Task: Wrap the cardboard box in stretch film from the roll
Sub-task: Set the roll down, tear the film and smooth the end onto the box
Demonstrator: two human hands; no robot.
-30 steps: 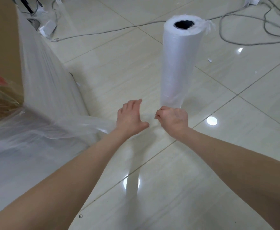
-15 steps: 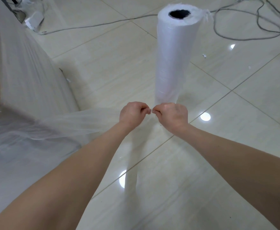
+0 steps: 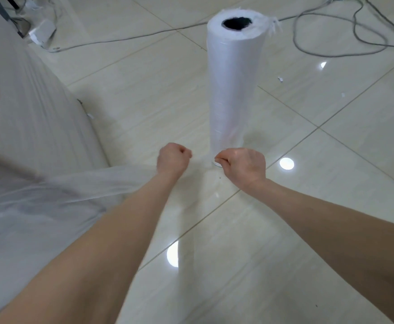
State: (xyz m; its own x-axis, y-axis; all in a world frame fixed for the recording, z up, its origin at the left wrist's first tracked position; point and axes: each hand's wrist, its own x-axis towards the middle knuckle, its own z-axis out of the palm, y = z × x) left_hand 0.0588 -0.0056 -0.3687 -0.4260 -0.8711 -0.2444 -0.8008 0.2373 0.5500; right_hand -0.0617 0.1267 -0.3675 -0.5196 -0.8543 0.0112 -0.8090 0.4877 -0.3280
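Observation:
A tall white roll of stretch film [image 3: 234, 78] stands upright on the tiled floor. A sheet of clear film [image 3: 79, 183] runs from the wrapped cardboard box [image 3: 27, 108] at the left towards my hands. My left hand [image 3: 172, 159] is curled into a fist and grips the film's end. My right hand [image 3: 242, 164] pinches film at the foot of the roll. A small gap separates the two hands. Film covers the box, so its cardboard hardly shows.
Grey cables [image 3: 345, 40] loop over the floor behind the roll. A white power adapter [image 3: 43, 33] lies at the far left with dark stand legs [image 3: 4, 10] beside it. Small white scraps [image 3: 280, 79] dot the tiles on the right.
My left hand went from open to a fist on the film. The hands met at the roll's foot, then drew slightly apart.

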